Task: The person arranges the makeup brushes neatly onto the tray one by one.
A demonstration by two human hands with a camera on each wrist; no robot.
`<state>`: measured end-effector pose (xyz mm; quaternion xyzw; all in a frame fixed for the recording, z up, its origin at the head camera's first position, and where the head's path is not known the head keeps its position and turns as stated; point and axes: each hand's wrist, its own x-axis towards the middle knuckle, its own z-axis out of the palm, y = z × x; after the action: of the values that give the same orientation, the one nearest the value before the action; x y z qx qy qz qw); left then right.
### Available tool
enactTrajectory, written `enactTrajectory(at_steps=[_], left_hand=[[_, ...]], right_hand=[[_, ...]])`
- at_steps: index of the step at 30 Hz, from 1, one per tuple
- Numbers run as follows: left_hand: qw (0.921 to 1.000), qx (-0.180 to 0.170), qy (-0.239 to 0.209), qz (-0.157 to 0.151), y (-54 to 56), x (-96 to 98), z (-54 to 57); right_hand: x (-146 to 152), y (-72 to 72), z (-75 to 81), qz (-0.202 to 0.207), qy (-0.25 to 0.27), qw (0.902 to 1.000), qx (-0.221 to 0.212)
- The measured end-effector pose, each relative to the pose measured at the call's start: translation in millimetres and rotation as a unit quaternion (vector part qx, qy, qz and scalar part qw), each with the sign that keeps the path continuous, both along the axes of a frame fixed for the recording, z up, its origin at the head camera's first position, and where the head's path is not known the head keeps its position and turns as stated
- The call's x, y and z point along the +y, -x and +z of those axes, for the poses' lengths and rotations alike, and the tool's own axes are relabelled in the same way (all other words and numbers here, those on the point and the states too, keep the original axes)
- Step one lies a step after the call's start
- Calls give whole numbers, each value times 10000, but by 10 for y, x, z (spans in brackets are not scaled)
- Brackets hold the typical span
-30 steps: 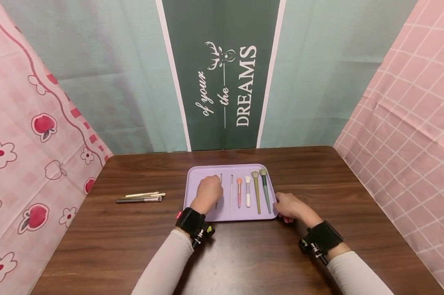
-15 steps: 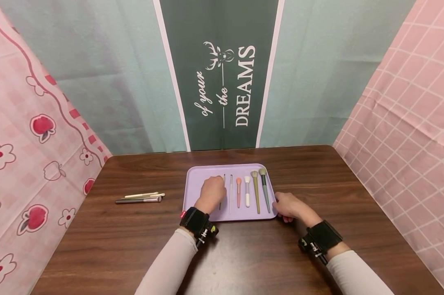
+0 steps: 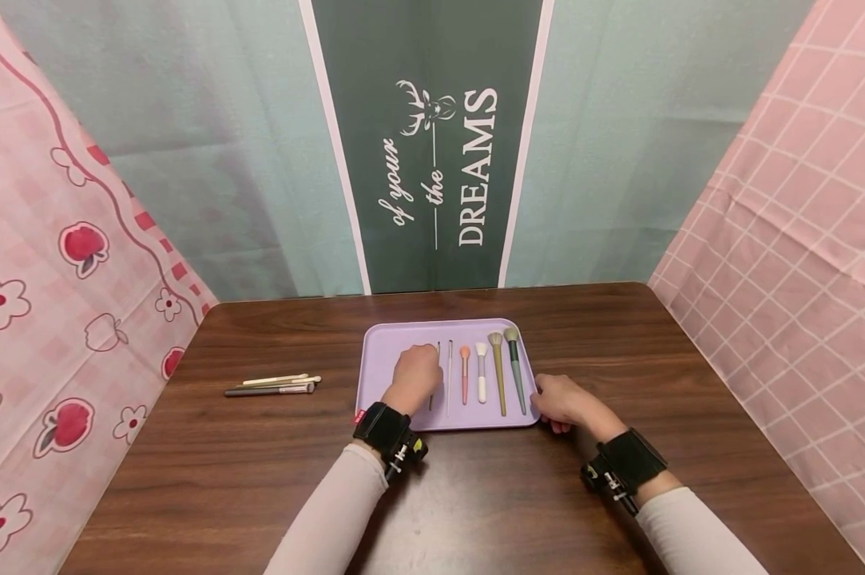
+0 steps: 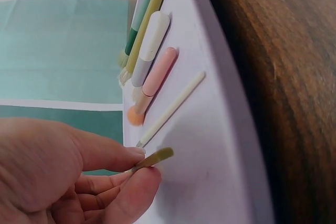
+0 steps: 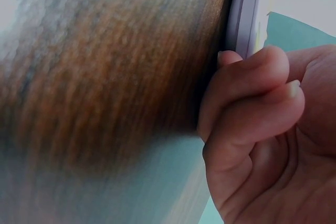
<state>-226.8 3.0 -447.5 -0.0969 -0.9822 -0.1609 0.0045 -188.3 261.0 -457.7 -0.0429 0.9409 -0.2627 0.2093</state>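
My left hand (image 3: 415,374) is over the lilac tray (image 3: 385,339). Between its thumb and fingers it pinches a thin makeup brush with an olive handle end (image 4: 158,157), seen close in the left wrist view. Right of it in the tray lie a thin white brush (image 4: 174,107), a pink brush (image 4: 160,72), a white brush (image 4: 156,35), an olive brush (image 3: 500,375) and a green brush (image 3: 517,371), roughly side by side. My right hand (image 3: 563,399) holds the tray's near right corner with curled fingers; the exact contact is partly hidden.
Several more brushes (image 3: 270,390) lie in a small bunch on the brown wooden table (image 3: 461,495), left of the tray. Curtains hang behind the table, and patterned pink cloths (image 3: 83,247) stand at both sides.
The left hand has shifted a little to the right with the thin brush, closer to the thin white one. The right hand stays at the tray's corner.
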Motion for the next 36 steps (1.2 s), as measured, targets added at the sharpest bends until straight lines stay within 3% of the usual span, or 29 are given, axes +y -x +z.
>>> enactTrajectory(at_steps=[17, 36], left_hand=[[9999, 88, 7, -81, -2, 16, -15], [9998, -207, 19, 42, 22, 50, -16]], right_hand=[[-13, 6, 20, -14, -33, 10000, -92], [-12, 14, 14, -104, -29, 9999, -101]])
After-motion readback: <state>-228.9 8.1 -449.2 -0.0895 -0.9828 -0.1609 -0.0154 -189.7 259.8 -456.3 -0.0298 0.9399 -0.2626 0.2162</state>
